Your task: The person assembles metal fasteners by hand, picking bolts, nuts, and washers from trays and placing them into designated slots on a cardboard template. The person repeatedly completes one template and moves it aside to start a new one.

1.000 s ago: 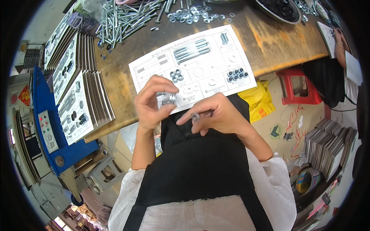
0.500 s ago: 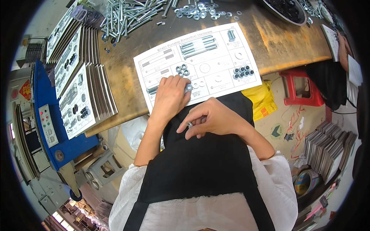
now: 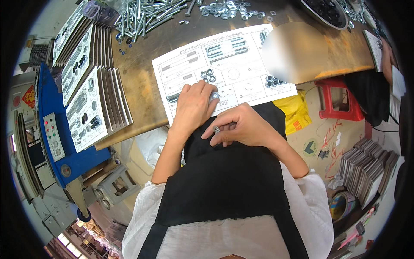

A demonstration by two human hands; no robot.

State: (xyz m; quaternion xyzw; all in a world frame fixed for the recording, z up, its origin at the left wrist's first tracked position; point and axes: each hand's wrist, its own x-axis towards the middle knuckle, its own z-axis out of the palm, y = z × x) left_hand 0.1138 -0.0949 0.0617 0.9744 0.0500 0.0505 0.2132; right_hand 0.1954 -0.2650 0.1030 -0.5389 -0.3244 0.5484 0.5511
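A white printed hardware card lies at the bench's near edge, with bolts, black-ringed nuts and small parts set on its printed boxes. My left hand rests on the card's lower part, fingers bent, with a flat washer between its index finger and thumb. Long bolts lie beside that hand, partly under it. Just off the card's near edge, above my black apron, my right hand pinches a small stack of metal washers between thumb and index finger. A blurred patch hides the card's upper right part.
Piles of bolts and loose washers lie across the bench's back, beside a bowl of black parts. Stacked filled cards stand at left by a blue machine. Another person's hand is at far right, behind a red stool.
The view has shifted slightly, and a blurred patch now covers the card's right side. Both hands keep nearly the same places and grips.
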